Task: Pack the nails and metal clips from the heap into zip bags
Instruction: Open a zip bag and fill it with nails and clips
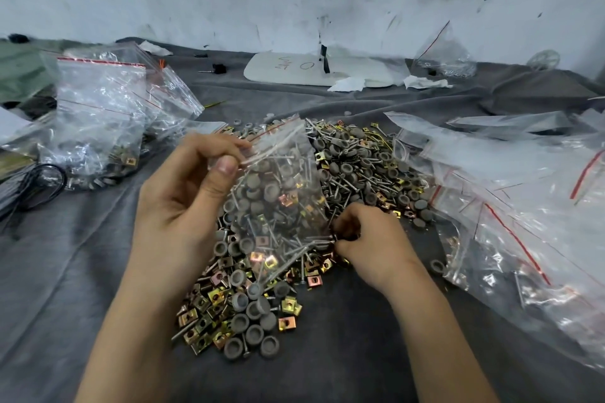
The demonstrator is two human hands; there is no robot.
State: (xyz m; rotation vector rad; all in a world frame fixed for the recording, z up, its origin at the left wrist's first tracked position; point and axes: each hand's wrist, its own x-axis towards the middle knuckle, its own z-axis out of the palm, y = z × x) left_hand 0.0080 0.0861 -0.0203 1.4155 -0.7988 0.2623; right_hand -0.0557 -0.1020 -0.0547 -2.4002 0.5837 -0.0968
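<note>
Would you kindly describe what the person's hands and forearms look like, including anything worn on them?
Both the left hand and the right hand are bare: no gloves, rings, watch or bracelets show. Both forearms are uncovered too, with no sleeve reaching into view down to the lower edge of the picture. The left thumbnail is short and unpainted. No markings or bandages are visible on either arm.

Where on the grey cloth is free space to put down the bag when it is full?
Bare grey cloth lies left of the left hand, below the filled bags. Another patch lies between the heap and the white board. The right, under the empty bags, is crowded.
</note>
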